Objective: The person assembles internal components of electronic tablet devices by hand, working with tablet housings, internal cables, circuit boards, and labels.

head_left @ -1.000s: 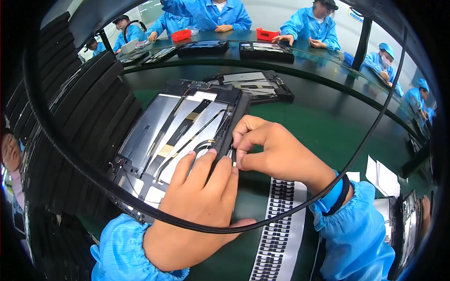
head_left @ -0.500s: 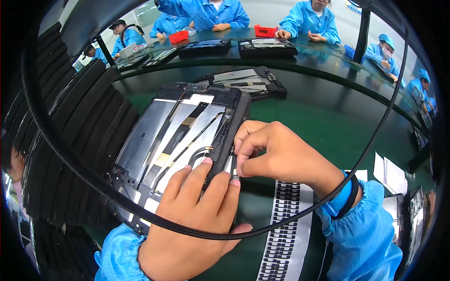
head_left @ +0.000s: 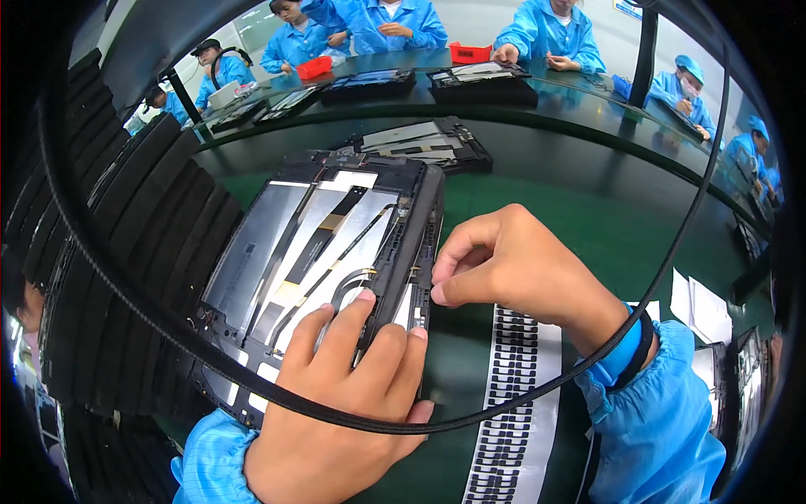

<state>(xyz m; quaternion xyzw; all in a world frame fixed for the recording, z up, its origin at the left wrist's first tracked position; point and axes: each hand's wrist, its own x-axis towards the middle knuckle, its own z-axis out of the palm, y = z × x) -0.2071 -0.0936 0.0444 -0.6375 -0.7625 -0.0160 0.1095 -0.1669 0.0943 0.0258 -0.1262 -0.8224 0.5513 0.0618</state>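
An opened tablet-like device (head_left: 337, 210) lies tilted before me. Its silvery inner plates, dark ribbon cables and thin wires show. My left hand (head_left: 340, 403) rests on its near right part, fingers spread and fingertips along the black frame. Just off the right edge is my right hand (head_left: 512, 265), thumb and forefinger pinched together; anything between them is too small or hidden to make out. Below the right hand lies a white sheet (head_left: 512, 403) with rows of small black stick-on pieces. Another open device partly shows beneath the right edge of the first.
A tall stack of black foam trays (head_left: 126, 277) stands at left. Behind the device lies another opened device (head_left: 420, 143). A black cable (head_left: 277, 393) loops across the view. White papers (head_left: 699, 307) lie at right. Across the bench, people in blue work with red bins (head_left: 315, 67).
My right hand has drawn away from the device's edge to the right, its fingers still pinched. My left hand stays on the device. The view has shifted slightly.
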